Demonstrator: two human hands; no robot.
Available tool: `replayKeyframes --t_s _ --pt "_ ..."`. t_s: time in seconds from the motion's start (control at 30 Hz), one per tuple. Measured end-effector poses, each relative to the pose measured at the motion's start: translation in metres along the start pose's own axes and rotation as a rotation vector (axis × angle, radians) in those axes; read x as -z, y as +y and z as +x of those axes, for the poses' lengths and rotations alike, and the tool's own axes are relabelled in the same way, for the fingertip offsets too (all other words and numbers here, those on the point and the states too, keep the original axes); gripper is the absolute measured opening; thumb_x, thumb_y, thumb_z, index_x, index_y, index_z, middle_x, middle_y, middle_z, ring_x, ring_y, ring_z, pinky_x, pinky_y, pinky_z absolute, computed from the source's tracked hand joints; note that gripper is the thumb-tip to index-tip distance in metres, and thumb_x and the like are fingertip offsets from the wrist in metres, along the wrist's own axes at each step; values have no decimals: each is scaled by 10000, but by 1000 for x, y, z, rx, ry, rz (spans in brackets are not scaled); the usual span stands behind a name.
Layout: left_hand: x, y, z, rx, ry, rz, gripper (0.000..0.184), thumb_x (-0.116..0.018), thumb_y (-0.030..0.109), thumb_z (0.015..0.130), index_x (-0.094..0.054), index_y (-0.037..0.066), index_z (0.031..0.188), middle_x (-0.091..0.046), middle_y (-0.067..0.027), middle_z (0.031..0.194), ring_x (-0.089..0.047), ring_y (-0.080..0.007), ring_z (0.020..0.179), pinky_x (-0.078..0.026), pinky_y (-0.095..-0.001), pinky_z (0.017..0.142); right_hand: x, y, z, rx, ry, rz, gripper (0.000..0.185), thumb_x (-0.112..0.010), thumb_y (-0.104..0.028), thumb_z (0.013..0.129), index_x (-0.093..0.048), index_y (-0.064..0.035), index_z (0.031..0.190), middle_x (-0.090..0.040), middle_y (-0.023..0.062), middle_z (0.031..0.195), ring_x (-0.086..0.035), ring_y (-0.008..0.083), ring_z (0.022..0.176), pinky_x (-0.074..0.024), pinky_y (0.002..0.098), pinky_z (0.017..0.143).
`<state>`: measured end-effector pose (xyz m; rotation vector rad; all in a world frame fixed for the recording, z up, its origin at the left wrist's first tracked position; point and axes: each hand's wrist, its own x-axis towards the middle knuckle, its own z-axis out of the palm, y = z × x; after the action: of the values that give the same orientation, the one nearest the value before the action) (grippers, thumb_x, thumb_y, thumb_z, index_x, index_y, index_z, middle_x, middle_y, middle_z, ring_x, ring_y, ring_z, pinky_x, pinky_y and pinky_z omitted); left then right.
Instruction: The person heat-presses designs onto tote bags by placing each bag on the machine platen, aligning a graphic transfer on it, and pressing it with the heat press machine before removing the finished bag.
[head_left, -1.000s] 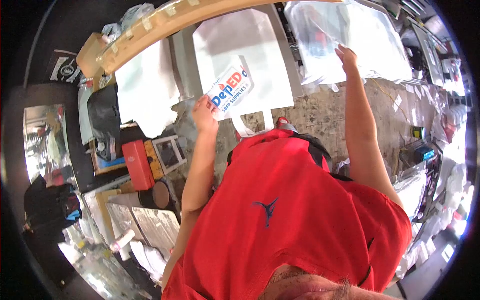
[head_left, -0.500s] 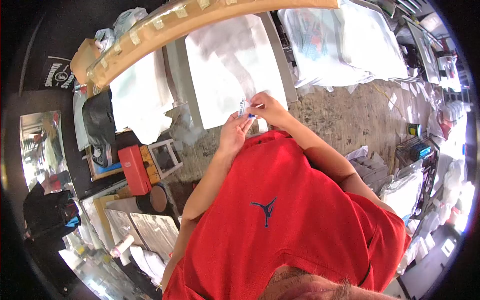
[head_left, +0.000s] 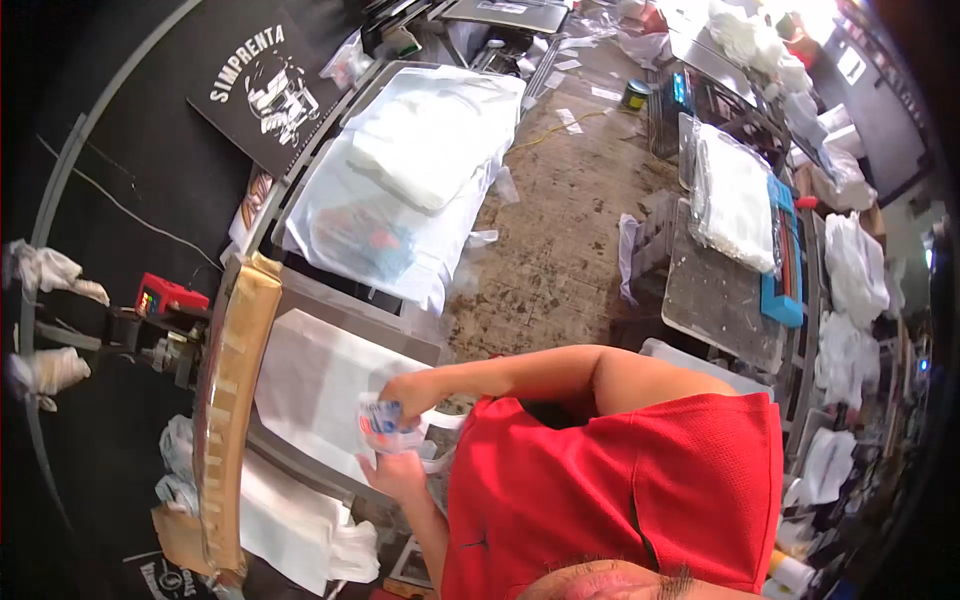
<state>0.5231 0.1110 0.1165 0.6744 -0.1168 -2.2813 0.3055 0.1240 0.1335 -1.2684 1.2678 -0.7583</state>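
In the head view, a small white printed piece (head_left: 388, 424) with blue and red markings sits between my two hands. It looks thin and is partly blurred, so I cannot make out its kind. My right hand (head_left: 408, 396) is closed on its upper side. Below, my left hand (head_left: 400, 476) is at its lower edge, one finger sticking out to the side while the others are partly hidden. Both hands are over the edge of a board covered with a white sheet (head_left: 310, 385).
A long brown taped cardboard roll (head_left: 235, 420) crosses the left side. Beyond it lie white fabric (head_left: 290, 515) and a board bearing a plastic-covered white stack (head_left: 430, 140). A wrapped white stack (head_left: 735, 200) rests on a bench by a blue bar-shaped device (head_left: 785, 260). The floor (head_left: 560, 210) is stained.
The view has swung round to the right, so the boards and roll now appear further left and lower. The printed piece stays between my hands, now showing more red and blue.
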Motion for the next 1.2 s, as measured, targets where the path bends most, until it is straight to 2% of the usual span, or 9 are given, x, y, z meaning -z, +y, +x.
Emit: replayKeyframes --t_s 0.1,0.23,0.33,0.5,0.6,0.7,0.77,0.87,1.2 --pt "12 34 11 -47 -38 80 393 -662 283 971 -619 32 1271 -596 -137 1378 -560 -301 1263 -402 -464 1118 28 9 12 120 -353 -370 265 -814 -88 682 -728 -13 920 -739 124 795 -706 208 710 -559 355 647" --pt "48 79 31 -236 52 223 412 -610 245 1005 -557 36 1355 -590 -137 1389 -527 -283 1315 -383 -462 1144 40 22 20 -41 227 -143 358 -864 -279 651 -718 -46 880 -717 89 751 -676 220 627 -535 375 584" --pt "76 93 32 -412 202 579 485 -588 152 1007 -499 3 1460 -560 -158 1423 -548 -248 1290 -423 -399 1097 44 65 55 43 556 -382 191 -774 -250 780 -763 -125 924 -757 71 938 -718 245 840 -569 372 747" --pt "75 106 34 -695 584 1313 355 -795 195 851 -718 -8 1132 -753 -114 976 -669 -151 862 -529 -315 794 32 55 81 46 576 -197 232 -755 -46 735 -766 -35 966 -776 111 955 -743 215 793 -577 341 735" --pt "83 124 63 -881 723 1548 296 -828 175 791 -726 27 1025 -744 -118 867 -702 -251 782 -544 -372 745 28 32 104 144 630 -324 358 -787 -75 757 -718 -37 1106 -764 132 834 -744 261 765 -576 359 717" --pt "94 131 77 -853 734 1531 350 -829 186 785 -698 26 1068 -729 -145 918 -697 -303 817 -546 -390 766 27 29 128 71 649 -374 414 -798 -101 765 -695 -49 1163 -768 139 902 -750 268 833 -580 365 772" --pt "69 115 71 -1191 790 1543 405 -807 187 804 -655 22 1141 -698 -165 1059 -666 -325 977 -521 -415 868 33 51 144 135 663 -486 419 -803 -111 768 -693 -56 1169 -769 142 927 -752 279 871 -583 369 814" --pt "60 70 52 -1286 459 1853 455 -753 204 851 -599 26 1241 -594 -211 1295 -544 -394 1209 -434 -478 1035 36 40 141 44 627 -430 406 -808 -150 779 -697 -60 1159 -770 128 888 -752 281 874 -580 379 807" --pt "58 20 57 -983 335 2259 704 -626 428 954 -424 53 1514 -258 -249 1625 -240 -460 1492 -187 -566 1232 44 35 148 -26 536 -450 384 -818 -135 770 -717 -75 1135 -774 125 945 -749 272 902 -581 370 828"
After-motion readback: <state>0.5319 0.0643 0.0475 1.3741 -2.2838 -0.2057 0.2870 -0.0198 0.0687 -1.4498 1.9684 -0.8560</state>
